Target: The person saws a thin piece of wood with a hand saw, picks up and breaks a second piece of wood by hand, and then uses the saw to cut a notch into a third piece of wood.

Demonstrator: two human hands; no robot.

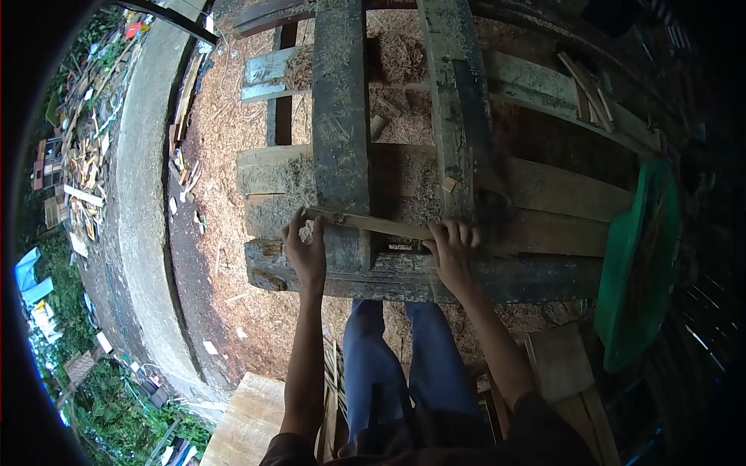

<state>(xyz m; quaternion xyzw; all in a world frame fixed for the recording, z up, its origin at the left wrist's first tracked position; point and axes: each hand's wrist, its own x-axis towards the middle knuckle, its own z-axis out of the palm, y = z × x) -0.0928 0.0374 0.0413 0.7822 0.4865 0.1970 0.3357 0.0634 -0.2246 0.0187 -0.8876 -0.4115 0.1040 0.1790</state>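
Note:
A thin wooden strip (373,224) spans the space between my two hands, over the front part of the rough plank bench (388,268). My left hand (305,247) pinches its left end between thumb and fingers. At the strip's right end, my right hand (452,247) holds it with thumb below and curled fingers above. Two long dark beams (339,116) run away from me across the bench, with shavings on them. A small wood block (449,184) lies on the right beam.
A green plastic basin (641,264) stands at the bench's right. Narrow sticks (587,89) lie at the back right. Wood shavings (225,202) cover the ground. A pale board (247,419) is at the lower left, beside a concrete ledge (144,194). Curled shavings (400,58) heap between the beams.

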